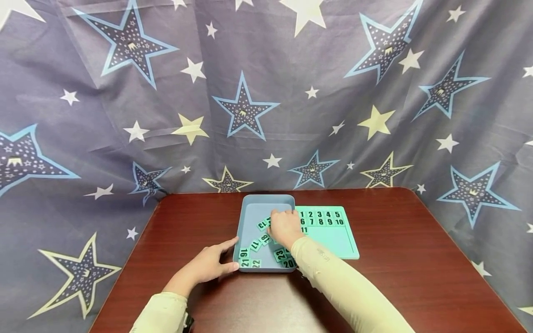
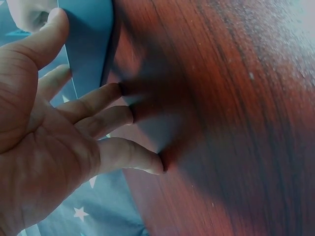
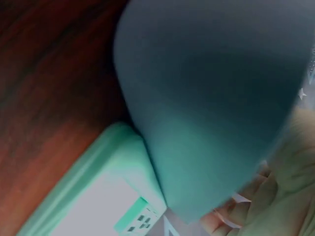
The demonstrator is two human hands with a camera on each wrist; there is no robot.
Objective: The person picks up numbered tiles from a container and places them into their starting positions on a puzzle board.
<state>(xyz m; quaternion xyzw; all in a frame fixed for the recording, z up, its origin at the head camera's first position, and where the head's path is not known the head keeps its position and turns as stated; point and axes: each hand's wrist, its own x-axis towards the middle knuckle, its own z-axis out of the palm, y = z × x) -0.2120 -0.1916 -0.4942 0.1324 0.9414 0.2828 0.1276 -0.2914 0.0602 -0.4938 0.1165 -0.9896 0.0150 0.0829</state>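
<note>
A blue-grey tray (image 1: pixel 268 200) holds several loose green number tiles, among them 13 (image 1: pixel 263 225), 17 (image 1: pixel 255 245) and 22 (image 1: pixel 256 264). My left hand (image 1: pixel 210 263) rests at the tray's left wall, thumb and index fingertip against it, the other fingers loosely extended in the left wrist view. Over the tray's right wall reaches my right hand (image 1: pixel 287 226), fingers bent down among the tiles. Its fingertips are mostly hidden, and I cannot tell whether they pinch a tile. Right of the tray lies a mint-green number board (image 1: pixel 333 238), with tiles 1 to 11 showing in rows.
The tray's tall wall (image 3: pixel 211 88) fills much of the right wrist view and stands against the board. Both lie on a dark red wooden table (image 1: pixel 200 212). A grey curtain with stars (image 1: pixel 175 101) hangs behind the table's far edge.
</note>
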